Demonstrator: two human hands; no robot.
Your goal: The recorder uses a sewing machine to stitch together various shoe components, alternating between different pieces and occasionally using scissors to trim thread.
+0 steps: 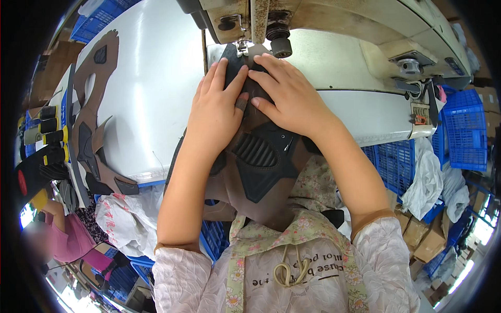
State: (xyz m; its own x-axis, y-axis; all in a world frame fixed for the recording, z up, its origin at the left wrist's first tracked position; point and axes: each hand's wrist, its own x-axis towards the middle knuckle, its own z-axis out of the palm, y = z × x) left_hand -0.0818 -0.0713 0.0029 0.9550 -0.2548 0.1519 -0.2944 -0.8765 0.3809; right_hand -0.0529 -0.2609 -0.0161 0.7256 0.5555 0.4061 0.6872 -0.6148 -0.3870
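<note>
A brown leather-like piece with black patches [255, 180], shaped like a shoe upper, lies under the presser foot [242, 48] of a sewing machine [334, 21]. Its near part hangs over the table edge toward my lap, showing a ribbed black panel. My left hand [215, 112] rests flat on the piece's left side, fingers stretched toward the foot; a dark band circles its thumb. On the other side my right hand [295, 99] presses down with spread fingers, fingertips close to the left hand's. The needle's tip is too small to make out.
Another brown and black upper piece [91, 125] lies on the white table [138, 88] at the left. Thread spools [55, 136] stand beyond it. Blue crates [464, 130] and white bags [424, 175] fill the right side. Another person in pink [70, 235] sits at the far left.
</note>
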